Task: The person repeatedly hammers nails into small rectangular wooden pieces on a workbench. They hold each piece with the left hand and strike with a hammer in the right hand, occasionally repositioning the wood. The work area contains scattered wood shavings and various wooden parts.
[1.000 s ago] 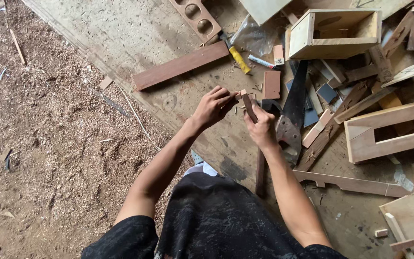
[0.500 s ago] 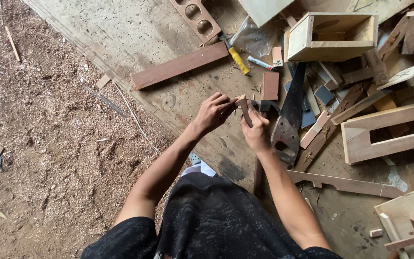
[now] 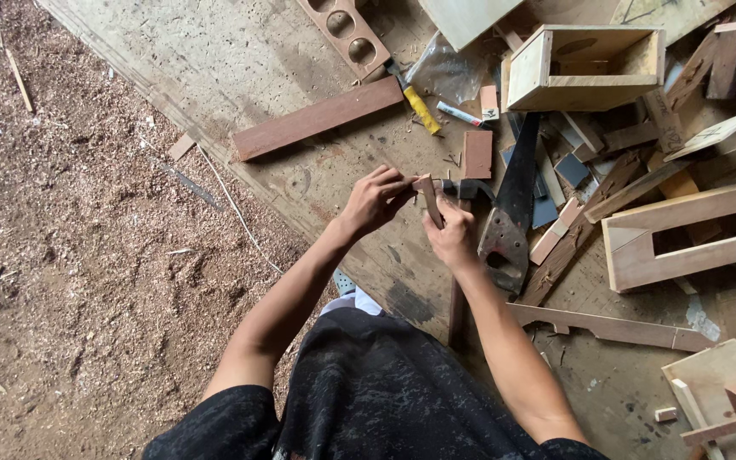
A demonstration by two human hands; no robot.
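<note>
A small narrow piece of wood (image 3: 429,198) is held between both hands above a worn wooden board floor (image 3: 240,60). My left hand (image 3: 376,201) pinches its upper end with the fingertips. My right hand (image 3: 453,238) grips its lower part from below. Just past the hands lie a hammer head (image 3: 463,187) and a hand saw (image 3: 513,204) with a dark blade. A long reddish plank (image 3: 317,119) lies farther ahead on the left.
An open wooden box (image 3: 585,64) and a rectangular wooden frame (image 3: 692,234) stand amid many offcuts on the right. A yellow-handled tool (image 3: 422,109) and a plastic bag (image 3: 449,72) lie ahead. Sawdust (image 3: 70,255) covers the ground at left.
Both hands and the small wood piece have stayed nearly in place. The fingers have shifted slightly on it.
</note>
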